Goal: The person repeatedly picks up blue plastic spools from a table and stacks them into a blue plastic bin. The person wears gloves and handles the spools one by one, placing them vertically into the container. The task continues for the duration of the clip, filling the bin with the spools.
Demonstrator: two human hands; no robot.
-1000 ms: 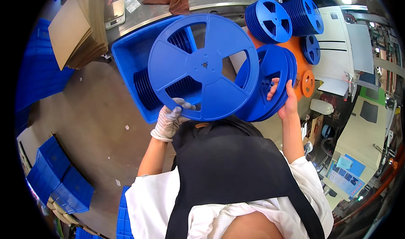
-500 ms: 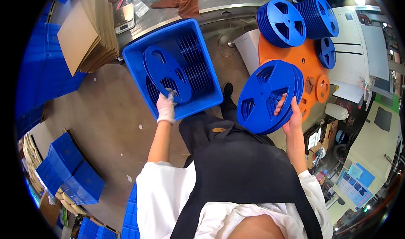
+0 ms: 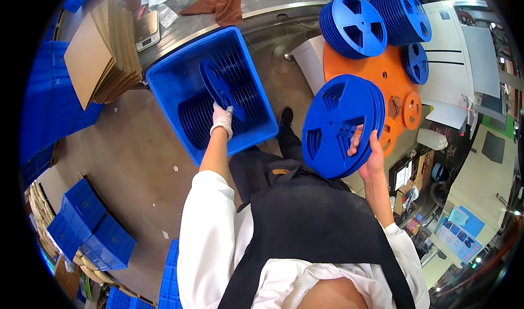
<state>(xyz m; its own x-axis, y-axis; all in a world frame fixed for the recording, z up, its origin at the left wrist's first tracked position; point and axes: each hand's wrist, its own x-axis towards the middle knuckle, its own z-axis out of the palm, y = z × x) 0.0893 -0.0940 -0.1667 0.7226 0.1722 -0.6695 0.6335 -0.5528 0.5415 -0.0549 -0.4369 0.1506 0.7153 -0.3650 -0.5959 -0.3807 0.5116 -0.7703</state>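
My gloved left hand point(image 3: 222, 118) reaches into a blue plastic bin point(image 3: 158, 96) and grips the near edge of a tilted blue plastic reel point(image 3: 217, 84). Rows of the same reels point(image 3: 199, 120) stand on edge inside the bin, packed side by side. My bare right hand point(image 3: 368, 153) holds a stack of several blue reels point(image 3: 333, 123) by its right side, with fingers through the cut-outs and the thumb on the outside. The stack's flat face is turned up and to the left.
An orange round table point(image 3: 355, 69) at the right bears more stacks of blue reels point(image 3: 357, 25) and small orange discs point(image 3: 412, 111). Cardboard sheets point(image 3: 98, 58), a scale point(image 3: 147, 30) and a brown cloth point(image 3: 218, 4) lie on the metal bench. Blue crates point(image 3: 90, 221) stand at the left.
My left hand has shifted right within the bin, and its reel has turned more edge-on toward the right-hand row. The stack in my right hand has moved slightly left.
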